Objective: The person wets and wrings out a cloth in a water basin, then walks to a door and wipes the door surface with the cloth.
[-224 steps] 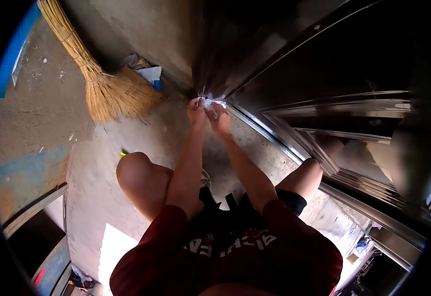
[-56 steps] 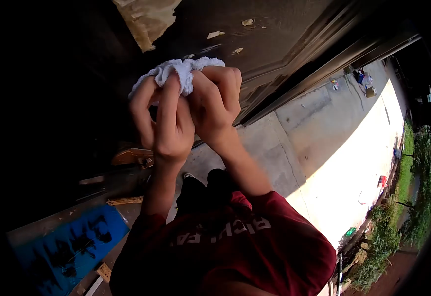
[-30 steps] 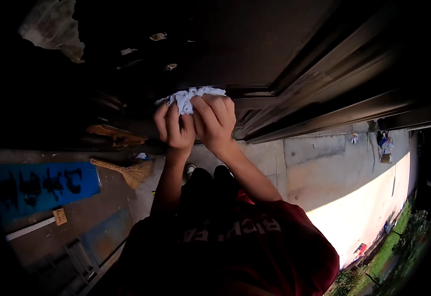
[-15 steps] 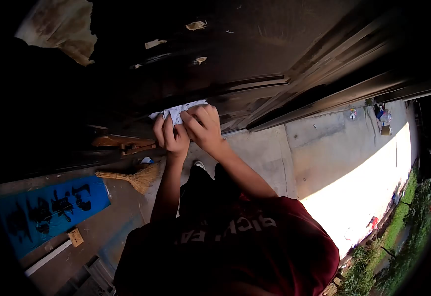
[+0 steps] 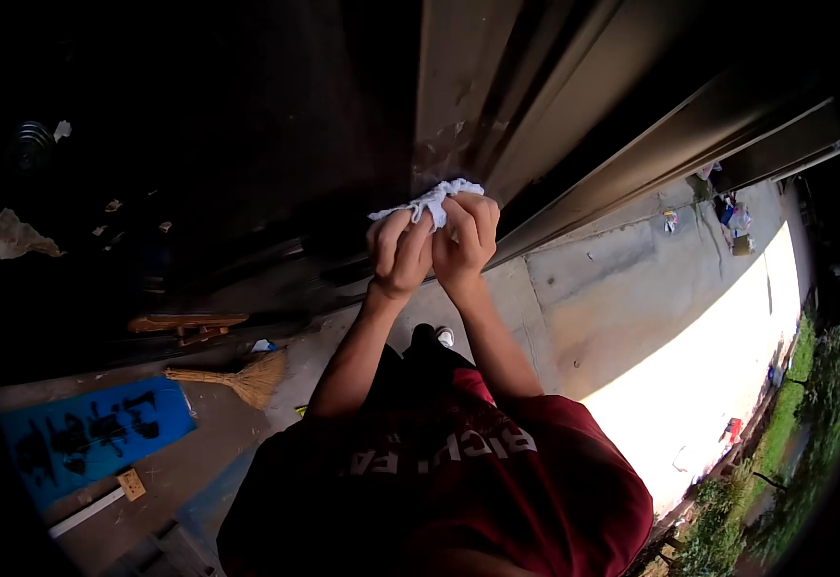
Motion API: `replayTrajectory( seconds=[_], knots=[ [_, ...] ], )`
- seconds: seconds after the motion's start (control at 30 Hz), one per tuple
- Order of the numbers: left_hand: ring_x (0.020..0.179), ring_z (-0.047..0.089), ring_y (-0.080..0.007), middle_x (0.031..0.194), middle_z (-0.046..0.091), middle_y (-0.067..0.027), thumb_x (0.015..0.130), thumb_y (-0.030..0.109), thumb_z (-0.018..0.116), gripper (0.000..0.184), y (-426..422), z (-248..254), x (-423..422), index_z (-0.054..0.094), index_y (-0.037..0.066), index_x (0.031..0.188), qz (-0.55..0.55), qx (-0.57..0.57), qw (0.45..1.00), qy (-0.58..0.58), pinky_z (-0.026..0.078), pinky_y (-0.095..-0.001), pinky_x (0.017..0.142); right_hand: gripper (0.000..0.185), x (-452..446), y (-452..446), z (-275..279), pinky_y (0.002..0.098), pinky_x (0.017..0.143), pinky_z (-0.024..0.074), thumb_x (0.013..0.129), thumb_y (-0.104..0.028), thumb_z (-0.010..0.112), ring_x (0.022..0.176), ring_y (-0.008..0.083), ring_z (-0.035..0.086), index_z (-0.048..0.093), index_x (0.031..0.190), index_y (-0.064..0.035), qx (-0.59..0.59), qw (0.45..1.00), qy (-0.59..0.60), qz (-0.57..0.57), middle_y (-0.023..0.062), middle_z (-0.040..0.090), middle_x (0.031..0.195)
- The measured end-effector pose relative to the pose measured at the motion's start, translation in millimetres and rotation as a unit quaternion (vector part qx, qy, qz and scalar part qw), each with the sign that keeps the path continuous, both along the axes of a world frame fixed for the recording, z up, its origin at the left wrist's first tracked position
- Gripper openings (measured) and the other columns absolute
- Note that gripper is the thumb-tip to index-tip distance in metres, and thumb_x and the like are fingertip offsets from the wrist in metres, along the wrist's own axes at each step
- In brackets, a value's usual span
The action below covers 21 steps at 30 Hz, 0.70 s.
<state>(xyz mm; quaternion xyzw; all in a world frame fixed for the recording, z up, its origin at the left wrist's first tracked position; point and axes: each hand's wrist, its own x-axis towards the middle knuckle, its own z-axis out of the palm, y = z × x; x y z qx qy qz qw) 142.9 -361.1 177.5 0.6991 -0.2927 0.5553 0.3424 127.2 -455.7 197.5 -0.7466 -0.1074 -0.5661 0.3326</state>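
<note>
Cloth [image 5: 430, 202], white, one: bunched, held against a dark panelled surface [image 5: 295, 144], its far edge lying along that surface where a paler raised strip [image 5: 458, 77] begins.

Left hand [image 5: 403, 252]: fingers curled, grasping the cloth's left part. Right hand [image 5: 468, 242]: fingers bent over the cloth's right part, gripping it. The two stand side by side, wrists apart; whether the thumbs touch cannot be told.

Edges: to the right of the hands, long ridges of moulding [image 5: 574, 106] run up and away, ending in a straight lower border beside concrete floor [image 5: 612, 279]. To the left, the dark surface extends on, carrying a torn pale patch [image 5: 16, 233] well apart from the hands.

Room about: below the forearms, floor and one white shoe [image 5: 445, 337]; to the right, a wide stretch of concrete, cut by a slanting line between shade and sunlight, bordered by greenery [image 5: 800, 433].

Lower left, well apart from the hands: straw broom [image 5: 252, 380]; blue board with black marks [image 5: 165, 413]; above both, a brown object [image 5: 189, 323], kind uncertain.
</note>
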Motion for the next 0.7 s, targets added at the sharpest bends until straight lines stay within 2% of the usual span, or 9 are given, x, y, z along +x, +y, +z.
replayTrajectory(
  seconds=[0.07,0.13,0.2,0.3,0.4,0.5,0.63,0.7],
  knots=[
    [0.094,0.054,-0.0274,0.105,0.056,-0.0124,0.078,-0.005,0.069,0.021,-15.0,35.2,1.8,0.066,0.000,0.097,0.030,-0.010,0.999,-0.032,0.048,-0.0356,0.075,0.037,7.3,-9.7,35.4,0.0349,0.067,0.0427,0.057,0.012,0.061,0.077,0.0270,0.051,0.061,0.091,-0.0021,-0.010,0.999,-0.030,-0.007,0.0105,0.058,0.085],
    [0.091,0.055,-0.0261,0.107,0.055,-0.0137,0.079,-0.006,0.066,0.022,-22.5,84.7,9.7,0.065,-0.002,0.101,0.060,-0.018,0.996,-0.067,0.049,-0.0320,0.069,0.040,16.9,-15.5,76.8,0.0329,0.067,0.0423,0.055,0.011,0.062,0.075,0.0245,0.052,0.063,0.092,-0.0038,-0.018,0.996,-0.087,-0.016,0.0075,0.059,0.084],
    [0.089,0.057,-0.0231,0.105,0.056,-0.0093,0.076,-0.003,0.072,0.025,-30.7,112.2,14.3,0.067,0.001,0.101,0.081,-0.043,0.993,-0.068,0.048,-0.0315,0.074,0.034,22.1,-24.0,104.1,0.0307,0.068,0.0400,0.057,-0.005,0.069,0.076,0.0195,0.054,0.066,0.091,-0.0075,-0.021,0.994,-0.109,-0.012,0.0032,0.059,0.084],
    [0.088,0.058,-0.0235,0.105,0.058,-0.0101,0.076,-0.006,0.069,0.026,-32.5,97.8,13.4,0.067,0.001,0.101,0.098,-0.027,0.993,-0.067,0.049,-0.0316,0.074,0.033,26.3,-27.4,88.0,0.0317,0.067,0.0411,0.057,-0.009,0.071,0.075,0.0196,0.054,0.066,0.090,-0.0071,-0.022,0.988,-0.150,0.008,0.0036,0.059,0.084],
    [0.085,0.059,-0.0279,0.102,0.059,-0.0151,0.078,-0.008,0.065,0.021,-32.2,59.6,5.4,0.064,-0.004,0.099,0.061,0.039,0.997,-0.030,0.051,-0.0340,0.069,0.033,9.1,-41.4,37.5,0.0326,0.063,0.0413,0.056,-0.004,0.070,0.072,0.0226,0.053,0.064,0.089,-0.0057,-0.020,0.998,-0.055,0.025,0.0054,0.056,0.080],
    [0.084,0.059,-0.0291,0.101,0.059,-0.0148,0.077,-0.009,0.064,0.021,-30.9,26.0,-2.0,0.064,-0.004,0.098,0.054,0.034,0.998,0.017,0.050,-0.0353,0.071,0.031,-3.6,-37.3,13.0,0.0342,0.062,0.0415,0.059,0.002,0.067,0.072,0.0245,0.052,0.062,0.088,-0.0041,0.007,0.999,0.018,0.044,0.0079,0.055,0.082],
    [0.083,0.059,-0.0291,0.098,0.059,-0.0150,0.078,-0.009,0.062,0.018,-29.3,11.3,-8.1,0.063,-0.004,0.095,0.015,0.031,0.998,0.059,0.050,-0.0363,0.070,0.033,-14.0,-34.5,-4.4,0.0342,0.063,0.0426,0.059,0.007,0.066,0.076,0.0261,0.053,0.062,0.091,-0.0018,0.055,0.995,0.058,0.057,0.0099,0.054,0.082],
    [0.084,0.059,-0.0298,0.098,0.059,-0.0156,0.078,-0.009,0.062,0.017,-36.0,9.6,-11.7,0.063,-0.004,0.094,-0.058,-0.014,0.992,0.108,0.050,-0.0366,0.071,0.034,-27.7,-31.1,-5.6,0.0341,0.064,0.0433,0.060,0.008,0.066,0.076,0.0262,0.053,0.061,0.092,-0.0013,0.074,0.995,0.053,0.037,0.0105,0.054,0.082]
  ],
)
